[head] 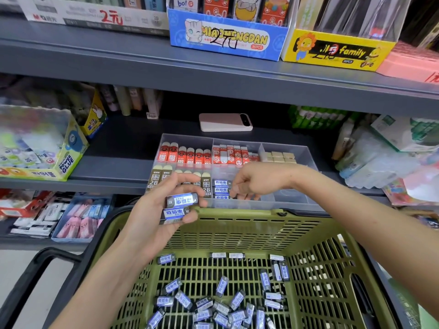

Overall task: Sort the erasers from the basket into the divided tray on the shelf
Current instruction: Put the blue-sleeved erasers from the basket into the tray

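In the head view, the only one we have, the green basket [237, 231] sits tight against the shelf [114, 167]. Its far rim lies just below the front wall of the clear divided tray [288, 148].

The left hand [164, 210] hangs between basket and tray. Its fingers and thumb are wrapped round two blue-labelled erasers [181, 201], stacked one above the other. The right hand [253, 180] reaches into the tray's front middle compartment with its fingers curled downward. It is just beside a short row of blue erasers [222, 189] standing there. We cannot tell whether it pinches another one, because its fingertips are hidden.

We see other stock in the rest of the tray:
- Red-sleeved erasers [183, 155] at the back left.
- Red-and-white ones [230, 154] in the back middle.
- Beige blocks [280, 157] at the back right.
- Brown 2B erasers [154, 180] at the front left.

We judge the sorting to be at an early stage. We can make out only about three blue labels in the front middle compartment, and two more wait in the left hand. A loose heap of erasers [213, 309] of the same blue kind covers the near floor of the basket. Several more lie scattered toward its far and right sides. So most of the load is yet to be lifted out and stood in the tray. As far as we can see, what is left looks all of one sort, so we judge it belongs to that one compartment.
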{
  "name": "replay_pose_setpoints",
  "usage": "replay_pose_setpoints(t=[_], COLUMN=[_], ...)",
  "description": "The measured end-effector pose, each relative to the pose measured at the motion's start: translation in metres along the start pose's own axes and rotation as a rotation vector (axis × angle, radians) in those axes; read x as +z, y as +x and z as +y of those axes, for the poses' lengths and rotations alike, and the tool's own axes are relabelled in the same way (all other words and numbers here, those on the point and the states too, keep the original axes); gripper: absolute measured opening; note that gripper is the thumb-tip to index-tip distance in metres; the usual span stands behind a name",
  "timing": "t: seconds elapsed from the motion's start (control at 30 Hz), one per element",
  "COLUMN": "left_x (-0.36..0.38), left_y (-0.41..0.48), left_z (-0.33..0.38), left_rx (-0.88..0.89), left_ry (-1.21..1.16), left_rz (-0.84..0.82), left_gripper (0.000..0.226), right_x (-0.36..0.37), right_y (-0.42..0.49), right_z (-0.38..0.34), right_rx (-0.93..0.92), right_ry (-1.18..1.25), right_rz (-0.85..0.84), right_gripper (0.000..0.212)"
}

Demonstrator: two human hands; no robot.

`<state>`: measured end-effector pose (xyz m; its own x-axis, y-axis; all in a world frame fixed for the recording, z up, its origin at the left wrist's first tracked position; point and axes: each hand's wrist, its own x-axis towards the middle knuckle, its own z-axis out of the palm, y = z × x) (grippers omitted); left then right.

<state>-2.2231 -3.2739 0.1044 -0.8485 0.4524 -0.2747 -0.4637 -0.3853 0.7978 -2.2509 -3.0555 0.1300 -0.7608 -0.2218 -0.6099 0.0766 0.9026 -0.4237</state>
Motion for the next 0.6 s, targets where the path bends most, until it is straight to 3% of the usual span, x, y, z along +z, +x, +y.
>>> replay_pose_setpoints(t=[0.1, 0.17, 0.23, 0.37, 0.6], left_x=[-0.001, -0.001, -0.001, 0.002, 0.005], left_y=[0.000, 0.000, 0.000, -0.001, -0.003], left_z=[-0.001, -0.002, -0.003, -0.005, -0.010], left_rx=[0.001, -0.001, 0.000, -0.008, -0.008], left_ry=[-0.011, -0.021, -0.017, -0.017, 0.021], left_rz=[-0.009, -0.011, -0.011, -0.027, -0.059], left_gripper=[0.031, 0.030, 0.031, 0.039, 0.047], right_x=[0.005, 0.011, 0.020, 0.038, 0.043], right_y=[-0.009, -0.017, -0.028, -0.030, -0.032], right_z=[-0.005, -0.016, -0.031, -0.051, -0.056], right_rx=[-0.084, -0.223, -0.370, -0.406, -0.438], right_ry=[0.007, 0.105, 0.196, -0.133, -0.138], right_rz=[0.192, 0.391, 0.480, 0.580, 0.523], right_gripper=[0.028, 0.028, 0.018, 0.025, 0.027])
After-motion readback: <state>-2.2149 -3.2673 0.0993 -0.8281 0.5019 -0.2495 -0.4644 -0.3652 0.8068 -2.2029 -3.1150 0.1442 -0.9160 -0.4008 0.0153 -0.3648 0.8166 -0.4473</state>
